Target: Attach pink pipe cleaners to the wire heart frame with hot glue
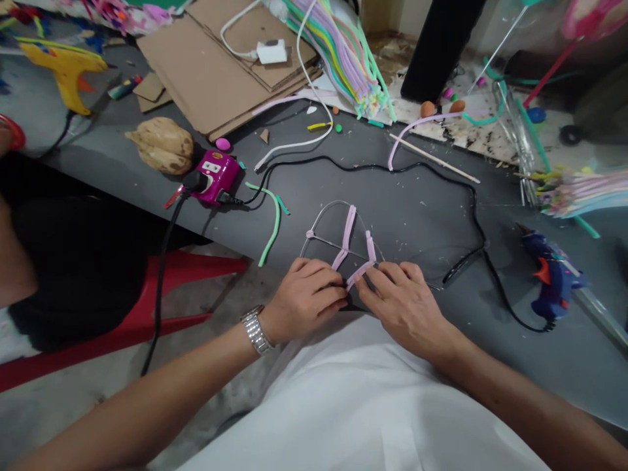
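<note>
Left hand and right hand curve half-closed, fingertips pinching the lower pink-sleeved end of a bent wire frame on the grey counter; a close, even pinch keeps that joint steady.

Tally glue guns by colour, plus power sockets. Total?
Yellow glue gun: 1
Blue glue gun: 1
Magenta power socket: 1
Total: 3

Grey worktable: blue glue gun, cardboard sheets, black cable.
</note>
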`<action>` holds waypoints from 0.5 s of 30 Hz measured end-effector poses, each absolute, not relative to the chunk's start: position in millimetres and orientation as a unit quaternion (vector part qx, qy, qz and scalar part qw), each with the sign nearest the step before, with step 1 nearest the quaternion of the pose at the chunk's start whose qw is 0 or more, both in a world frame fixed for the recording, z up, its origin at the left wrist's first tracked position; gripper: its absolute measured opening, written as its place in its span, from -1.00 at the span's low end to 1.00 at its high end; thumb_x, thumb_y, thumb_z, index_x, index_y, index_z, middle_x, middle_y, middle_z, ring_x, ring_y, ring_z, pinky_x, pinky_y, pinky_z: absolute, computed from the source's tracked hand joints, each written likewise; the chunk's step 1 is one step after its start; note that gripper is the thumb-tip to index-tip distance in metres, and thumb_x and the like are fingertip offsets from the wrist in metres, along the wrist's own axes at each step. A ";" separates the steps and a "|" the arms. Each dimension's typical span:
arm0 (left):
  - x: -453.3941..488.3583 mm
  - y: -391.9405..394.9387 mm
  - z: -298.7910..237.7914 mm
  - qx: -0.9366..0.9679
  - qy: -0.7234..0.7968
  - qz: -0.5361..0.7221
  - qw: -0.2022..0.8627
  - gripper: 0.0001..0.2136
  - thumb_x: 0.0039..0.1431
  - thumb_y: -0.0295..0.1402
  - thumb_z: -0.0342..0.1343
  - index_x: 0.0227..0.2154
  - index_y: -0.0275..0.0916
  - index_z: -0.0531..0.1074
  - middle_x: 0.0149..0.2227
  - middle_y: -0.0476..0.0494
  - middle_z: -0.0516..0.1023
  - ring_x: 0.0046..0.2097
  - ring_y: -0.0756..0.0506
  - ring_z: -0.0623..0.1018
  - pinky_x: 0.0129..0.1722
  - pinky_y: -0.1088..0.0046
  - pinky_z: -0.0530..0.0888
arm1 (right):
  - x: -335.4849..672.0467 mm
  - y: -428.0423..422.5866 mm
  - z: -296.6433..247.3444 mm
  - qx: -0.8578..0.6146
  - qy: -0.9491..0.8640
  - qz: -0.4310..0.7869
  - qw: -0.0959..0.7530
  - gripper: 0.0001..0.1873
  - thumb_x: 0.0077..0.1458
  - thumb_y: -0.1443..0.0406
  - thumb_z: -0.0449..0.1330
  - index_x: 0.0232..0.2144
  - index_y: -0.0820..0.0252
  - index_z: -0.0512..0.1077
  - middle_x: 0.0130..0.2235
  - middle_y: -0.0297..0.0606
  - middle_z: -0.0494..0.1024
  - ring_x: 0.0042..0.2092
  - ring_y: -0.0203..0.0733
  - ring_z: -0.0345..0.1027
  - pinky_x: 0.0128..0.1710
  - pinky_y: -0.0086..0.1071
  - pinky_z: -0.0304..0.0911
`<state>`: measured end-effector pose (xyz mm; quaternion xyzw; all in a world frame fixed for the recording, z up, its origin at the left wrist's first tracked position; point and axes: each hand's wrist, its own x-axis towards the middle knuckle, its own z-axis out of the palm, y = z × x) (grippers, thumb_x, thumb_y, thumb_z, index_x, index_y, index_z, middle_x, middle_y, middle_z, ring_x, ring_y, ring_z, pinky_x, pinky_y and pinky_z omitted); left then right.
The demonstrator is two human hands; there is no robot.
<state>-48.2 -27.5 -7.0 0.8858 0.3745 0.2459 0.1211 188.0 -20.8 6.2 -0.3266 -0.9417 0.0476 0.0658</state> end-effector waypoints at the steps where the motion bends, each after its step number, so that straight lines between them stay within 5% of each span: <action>1: -48.6 -26.8 -7.0 0.886 0.375 0.244 0.122 -0.98 0.23 -0.39 0.25 -0.30 -0.19 0.55 -0.26 -0.08 0.64 -0.17 -0.11 0.51 -0.19 0.25 0.30 | 188.0 -20.5 6.7 -0.327 -0.942 0.051 0.064 -0.66 0.25 0.44 0.11 0.07 0.28 0.44 -0.03 -0.10 0.52 -0.05 0.01 0.23 -0.11 -0.11 0.05; 15: -48.0 -7.1 7.7 0.948 0.256 0.182 0.048 -0.92 0.32 -0.48 0.11 -0.22 -0.25 0.51 -0.24 -0.13 0.63 -0.13 -0.12 0.52 -0.17 0.28 0.37 | 186.4 -19.9 8.5 -0.328 -0.941 0.056 0.064 -0.70 0.24 0.47 0.10 0.00 0.28 0.46 -0.06 -0.09 0.52 -0.08 -0.02 0.24 -0.13 -0.14 0.02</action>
